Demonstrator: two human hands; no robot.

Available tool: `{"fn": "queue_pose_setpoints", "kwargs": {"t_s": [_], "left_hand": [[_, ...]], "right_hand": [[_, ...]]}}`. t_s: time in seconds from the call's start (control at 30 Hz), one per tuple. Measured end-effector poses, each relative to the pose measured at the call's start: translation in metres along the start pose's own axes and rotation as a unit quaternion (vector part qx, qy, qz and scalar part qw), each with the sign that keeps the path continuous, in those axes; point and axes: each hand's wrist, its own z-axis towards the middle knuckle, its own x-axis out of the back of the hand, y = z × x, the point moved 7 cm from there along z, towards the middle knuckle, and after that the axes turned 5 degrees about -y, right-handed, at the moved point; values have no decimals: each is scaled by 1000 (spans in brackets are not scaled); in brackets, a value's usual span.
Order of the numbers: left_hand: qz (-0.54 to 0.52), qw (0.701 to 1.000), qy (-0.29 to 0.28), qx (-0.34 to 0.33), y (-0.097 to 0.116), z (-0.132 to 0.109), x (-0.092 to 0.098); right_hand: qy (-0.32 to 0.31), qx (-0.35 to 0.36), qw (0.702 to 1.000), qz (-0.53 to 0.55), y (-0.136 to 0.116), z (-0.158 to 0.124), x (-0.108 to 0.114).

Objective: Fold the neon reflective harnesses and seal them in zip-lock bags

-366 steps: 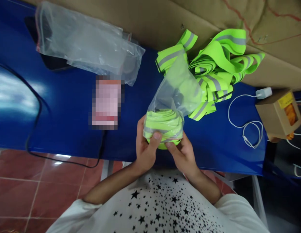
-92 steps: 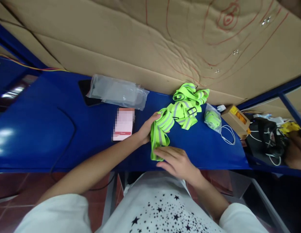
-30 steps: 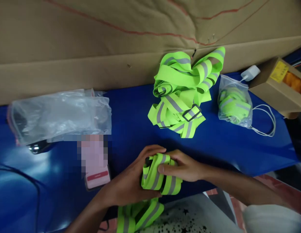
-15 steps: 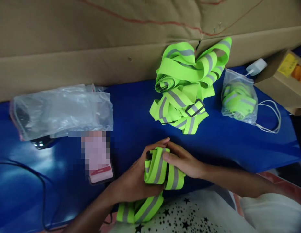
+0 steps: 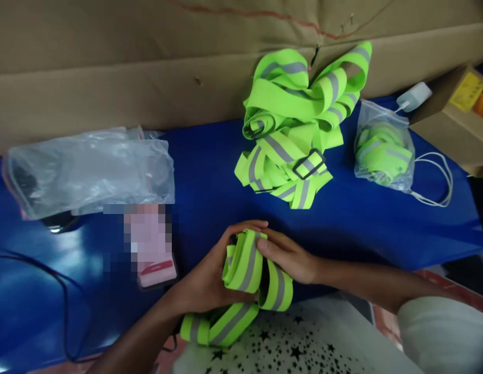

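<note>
A neon-green reflective strap (image 5: 245,267) with a grey stripe is partly coiled between my two hands, near the table's front edge. My left hand (image 5: 212,275) is wrapped round the coil from the left and beneath, its fingers mostly hidden. My right hand (image 5: 290,257) grips the coil's right side, thumb pressed on its face. One loop of the strap droops below my right hand, and a loose length hangs under my left wrist. Farther back lies a heap of similar green straps (image 5: 290,96), with a black buckle (image 5: 309,164) on its near part.
Clear plastic bags (image 5: 96,169) lie at the left, above a partly blurred phone (image 5: 157,272). At right are a bag holding green straps (image 5: 383,150), a white charger (image 5: 415,97) with its cable, and a cardboard box (image 5: 454,122). A black cable (image 5: 65,301) crosses the blue tabletop (image 5: 210,182).
The drooping loop under my right hand has opened wider and curves more. My hands keep about the same hold on the coil; the whole view has shifted slightly.
</note>
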Motion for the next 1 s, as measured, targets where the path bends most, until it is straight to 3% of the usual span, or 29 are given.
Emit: {"fn": "queue_pose_setpoints", "kwargs": {"t_s": [0.13, 0.33, 0.53, 0.67, 0.83, 1.0], "left_hand": [[6, 1000, 12, -19, 1, -1, -2], [-14, 1000, 24, 8, -1, -2, -3], [-20, 999, 21, -40, 1, -1, -5], [-35, 999, 19, -16, -2, 0, -2], [-21, 999, 25, -43, 1, 0, -3], [-38, 999, 27, -19, -2, -1, -5]], "right_hand": [[5, 13, 1000, 19, -2, 0, -1], [2, 2, 1000, 18, 1, 0, -1], [14, 10, 1000, 3, -1, -1, -1], [9, -12, 1000, 18, 2, 2, -1], [6, 14, 1000, 2, -1, -1, -3], [-8, 7, 1000, -9, -3, 1, -3]]}}
